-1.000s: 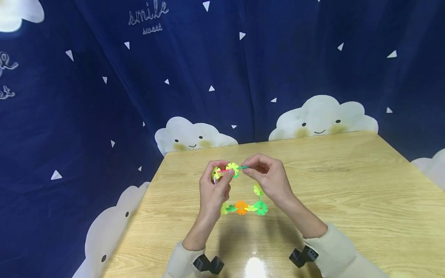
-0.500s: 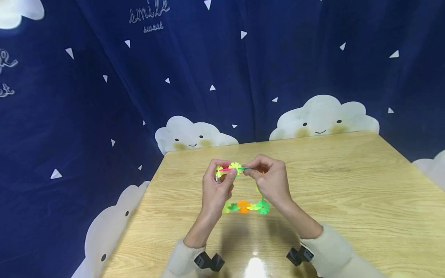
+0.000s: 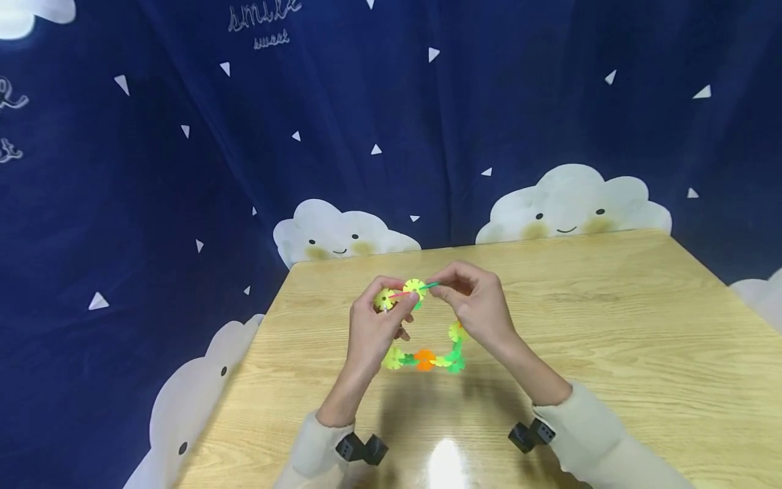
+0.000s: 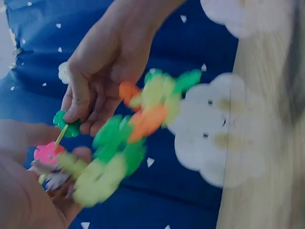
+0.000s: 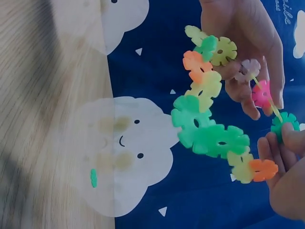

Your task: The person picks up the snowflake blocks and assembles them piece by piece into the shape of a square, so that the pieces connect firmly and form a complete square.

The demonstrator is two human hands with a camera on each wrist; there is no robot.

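Flower-shaped notched plastic discs are joined into a chain (image 5: pixel 202 121) of green, yellow and orange pieces, which hangs below both hands. My left hand (image 3: pixel 374 333) grips the chain's upper left part, its thumb against a yellow disc (image 3: pixel 414 290). A pink disc (image 5: pixel 262 94) and a pale translucent disc (image 5: pixel 248 70) sit beside its fingers. My right hand (image 3: pixel 482 305) pinches a green disc (image 5: pixel 285 125) between thumb and fingers. That green disc meets the edge of a thin yellow disc (image 5: pixel 274 102); how deeply they are slotted cannot be told. The left wrist view is blurred.
A light wooden table (image 3: pixel 580 319) lies under the hands. Behind it hangs a dark blue curtain (image 3: pixel 366 102) printed with clouds and triangles. Near the table edge shows a small green piece (image 5: pixel 93 178).
Both hands have risen slightly, holding the same discs. The hanging part of the chain has swung and tilted, and more of the yellow disc at the left hand shows.
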